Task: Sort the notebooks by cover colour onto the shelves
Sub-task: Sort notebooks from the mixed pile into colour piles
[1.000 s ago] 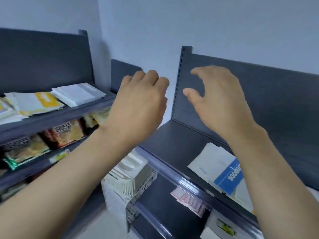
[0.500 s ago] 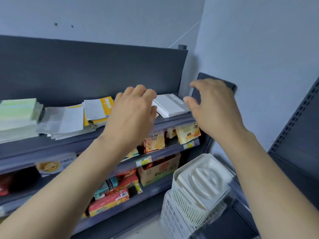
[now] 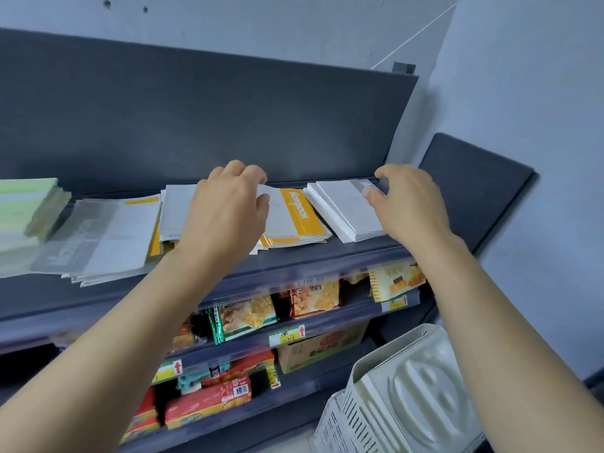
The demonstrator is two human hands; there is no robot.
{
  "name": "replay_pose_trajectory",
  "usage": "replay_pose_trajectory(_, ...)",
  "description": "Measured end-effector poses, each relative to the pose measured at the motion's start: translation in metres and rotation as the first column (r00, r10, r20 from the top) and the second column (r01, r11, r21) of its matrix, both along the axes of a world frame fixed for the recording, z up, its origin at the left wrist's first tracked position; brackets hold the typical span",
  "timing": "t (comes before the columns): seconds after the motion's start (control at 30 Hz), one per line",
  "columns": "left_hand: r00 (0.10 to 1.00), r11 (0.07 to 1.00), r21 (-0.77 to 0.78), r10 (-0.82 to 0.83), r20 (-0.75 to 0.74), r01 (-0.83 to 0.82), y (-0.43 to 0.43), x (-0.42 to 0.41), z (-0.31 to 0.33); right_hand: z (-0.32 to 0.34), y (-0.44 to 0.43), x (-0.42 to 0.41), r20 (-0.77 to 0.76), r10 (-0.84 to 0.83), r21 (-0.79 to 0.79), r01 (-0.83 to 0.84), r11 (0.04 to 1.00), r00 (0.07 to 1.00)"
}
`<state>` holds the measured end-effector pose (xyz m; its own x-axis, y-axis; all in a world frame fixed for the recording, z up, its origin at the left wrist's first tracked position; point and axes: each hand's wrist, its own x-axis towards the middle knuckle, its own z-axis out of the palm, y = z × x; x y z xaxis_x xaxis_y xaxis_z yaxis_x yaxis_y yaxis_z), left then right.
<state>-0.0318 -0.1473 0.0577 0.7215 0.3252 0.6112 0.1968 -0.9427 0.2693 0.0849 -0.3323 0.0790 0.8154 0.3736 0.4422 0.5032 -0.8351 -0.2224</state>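
Grey shelving stands against a pale wall; its top shelf (image 3: 294,269) carries the notebooks in piles across mid-frame. The left hand (image 3: 225,210) covers the yellow-banded pile (image 3: 300,217), its fingers hidden, so its grip cannot be determined. The right hand (image 3: 411,207) is half-open at the white stack (image 3: 343,210), clasping nothing. Risk: the yellow-banded pile is loosely fanned near the shelf front, so a hasty pull may drag notebooks off.

I count two hands, my left hand (image 3: 228,207) and right hand (image 3: 411,204). One green pile (image 3: 26,217), one white pile (image 3: 346,207) (yellow-banded notebooks (image 3: 299,214) overlap, uncountable).
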Motion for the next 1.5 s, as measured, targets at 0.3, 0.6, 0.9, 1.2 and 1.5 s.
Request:
replay_pose_trajectory(0.3, 0.984, 0.998, -0.022, 0.05, -0.172, -0.055, -0.026, 0.109, -0.017, -0.051, -0.014, 0.163, -0.275, -0.075, -0.052, 0.063, 0.997, 0.958)
replay_pose_trajectory(0.6, 0.948, 0.995, -0.018, 0.088, -0.305, -0.098, -0.018, 0.159, -0.037, -0.104, -0.014, 0.243, -0.544, -0.238, -0.221, 0.136, 0.966, 0.805)
replay_pose_trajectory(0.9, 0.902, 0.979, -0.024, 0.178, -0.394, -0.203, 0.007, 0.171, -0.049, -0.1, -0.001, 0.261, -0.457, -0.358, -0.322, 0.223, 0.92, 0.814)
replay_pose_trajectory(1.2, 0.655, 0.918, 0.033, 0.307, -0.69, -0.395, 0.029, 0.171, -0.073, -0.088, 0.003, 0.263, -0.36, -0.207, 0.026, 0.232, 0.972, 0.91)
replay_pose_trajectory(1.5, 0.645, 0.919, 0.033, 0.301, -0.702, -0.393, 0.036, 0.181, -0.08, -0.055, 0.005, 0.257, -0.266, -0.029, 0.314, 0.115, 0.942, 0.964)
